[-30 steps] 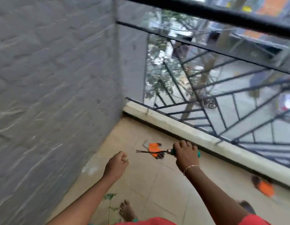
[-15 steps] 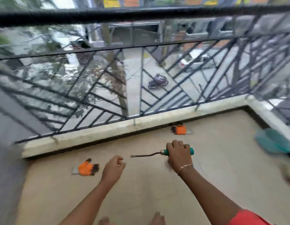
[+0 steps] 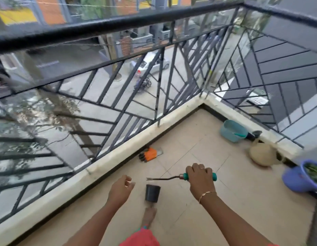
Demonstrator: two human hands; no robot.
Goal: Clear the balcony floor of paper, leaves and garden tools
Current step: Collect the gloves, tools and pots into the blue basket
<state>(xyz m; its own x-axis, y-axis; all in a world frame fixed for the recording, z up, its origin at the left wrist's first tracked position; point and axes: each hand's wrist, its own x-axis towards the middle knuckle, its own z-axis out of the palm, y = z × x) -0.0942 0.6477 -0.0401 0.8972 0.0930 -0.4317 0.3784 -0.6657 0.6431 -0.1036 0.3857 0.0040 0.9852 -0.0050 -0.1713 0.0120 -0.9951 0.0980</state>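
While the right hand grips the weeder, shaft pointing left, the left hand is free.
Its fingers curl loosely, empty; the glove lies ahead by the kerb, between both hands.

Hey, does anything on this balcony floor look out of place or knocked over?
Yes: an orange glove lies loose by the railing curb, and a small black pot stands alone mid-floor, near the person's foot. Nothing looks spilled.
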